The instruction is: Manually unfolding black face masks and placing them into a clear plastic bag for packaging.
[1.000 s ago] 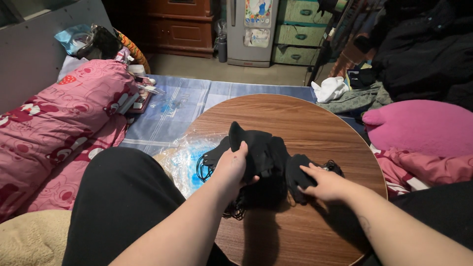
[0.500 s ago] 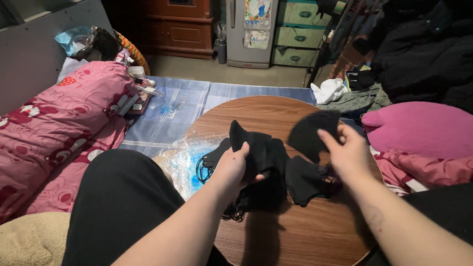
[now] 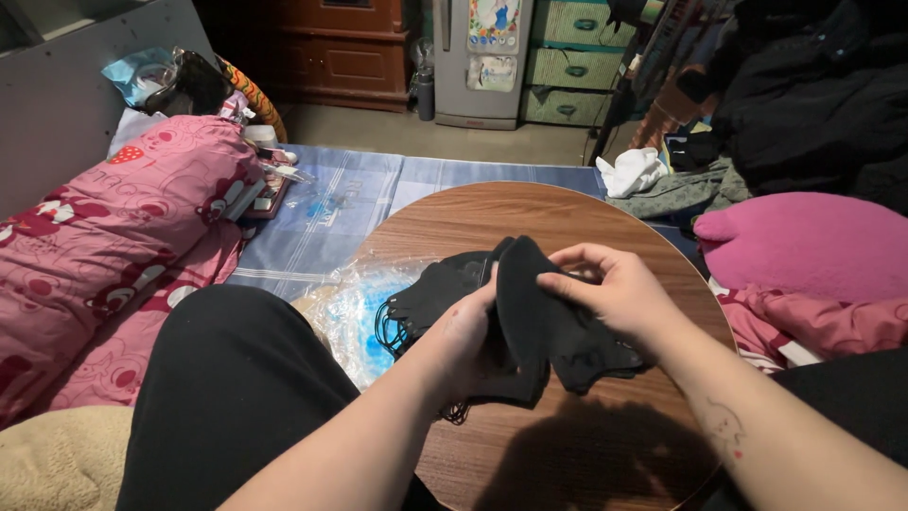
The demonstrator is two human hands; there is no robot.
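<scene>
A crinkled clear plastic package (image 3: 345, 312) with blue print lies at the round table's left edge.

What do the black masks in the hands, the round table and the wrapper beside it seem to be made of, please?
Black masks: soft matte fabric, probably non-woven; they fold limply and show no shine. Round table: wood or a wood-look laminate, smooth, with brown grain lines; which one is unclear. Wrapper: thin clear plastic film, crinkled and glinting, with blue showing through.
</scene>
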